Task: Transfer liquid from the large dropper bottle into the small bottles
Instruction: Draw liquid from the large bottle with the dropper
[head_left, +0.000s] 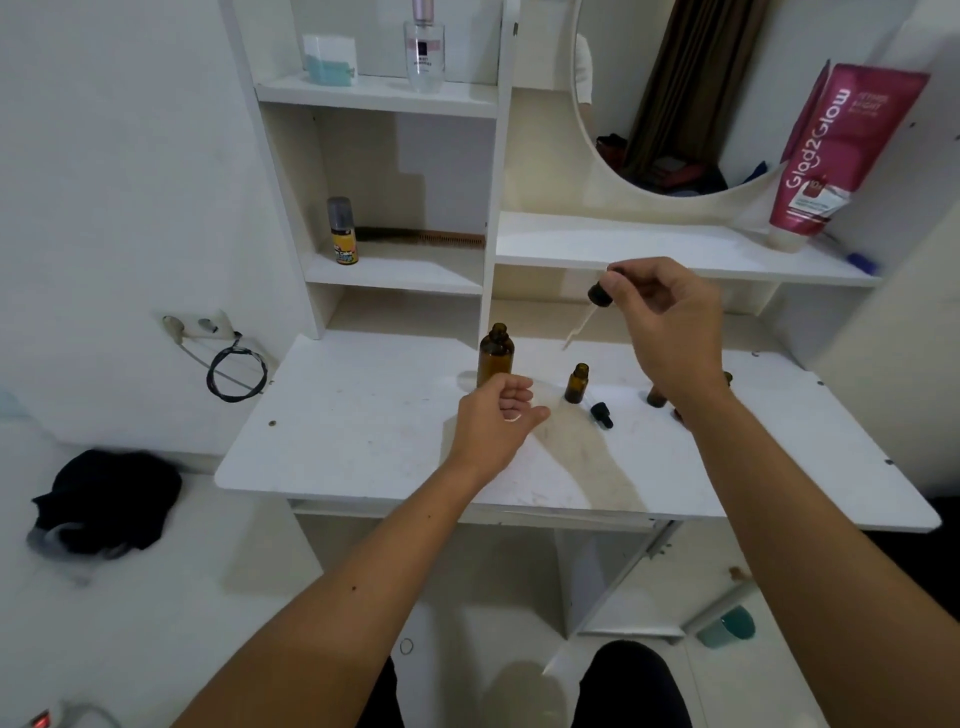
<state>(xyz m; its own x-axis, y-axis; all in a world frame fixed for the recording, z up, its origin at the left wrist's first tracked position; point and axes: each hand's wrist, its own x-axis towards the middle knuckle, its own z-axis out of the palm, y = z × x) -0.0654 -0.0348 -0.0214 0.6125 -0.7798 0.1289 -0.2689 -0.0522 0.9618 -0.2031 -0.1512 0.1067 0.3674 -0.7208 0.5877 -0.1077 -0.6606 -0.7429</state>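
**Dropper lifted clear of the big bottle, tip slanting down-left**

Right hand (670, 322) is raised above the white desk (363, 441), pinching the black bulb end of a dropper (597, 301) between thumb and fingertips. Grip is closed on the cap. The dropper's long axis runs on a diagonal: cap up and to the right at the fingers, glass tube slanting down and to the left, tip hanging in the air between the two open bottles and above them. Whether there is liquid in the tube cannot be told.

Large brown bottle (496, 356) stands upright on the desk, mouth open, neck pointing straight up. Left hand (498, 421) sits just in front of its base, fingers loosely curled, palm side up; it hides the bottle's foot, so contact cannot be confirmed. It does not appear to clasp anything.

Small brown bottle (576, 383) stands upright and uncapped, right of the large one and apart from it. A small black dropper cap (601, 414) lies on its side on the desk just beside it, front right. A second small bottle (657, 397) is mostly hidden behind the right wrist; only its lower part shows.
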